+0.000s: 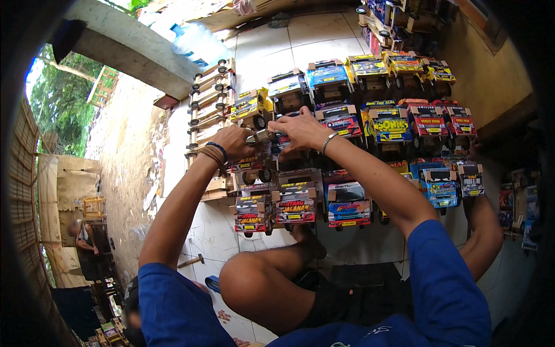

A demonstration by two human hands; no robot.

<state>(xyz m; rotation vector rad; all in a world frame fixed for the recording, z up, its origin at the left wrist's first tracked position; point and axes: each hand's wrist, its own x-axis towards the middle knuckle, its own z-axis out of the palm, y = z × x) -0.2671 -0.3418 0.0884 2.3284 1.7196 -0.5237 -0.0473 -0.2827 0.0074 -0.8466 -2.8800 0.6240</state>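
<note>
Toy trucks made of wood and printed card stand in close rows on the tiled floor. My left hand (234, 142) is closed on the end of a toy truck (260, 137) in the left part of the rows. My right hand (302, 130) grips the same truck's other side, thumb and fingers bent around it; much of the truck is hidden beneath the hands. Just beyond is a yellow truck (250, 106) with a black wheel. Nearer me are two red and black trucks (295, 203) and a blue and red one (348, 206).
Wooden chassis with black wheels (209, 110) are stacked left of the rows. A clear plastic bottle (199, 45) lies beyond. A hammer (191, 261) rests on the tiles by my bent knee (245, 283). More toys stand at the far right (381, 23). Another person (87, 240) is at the left.
</note>
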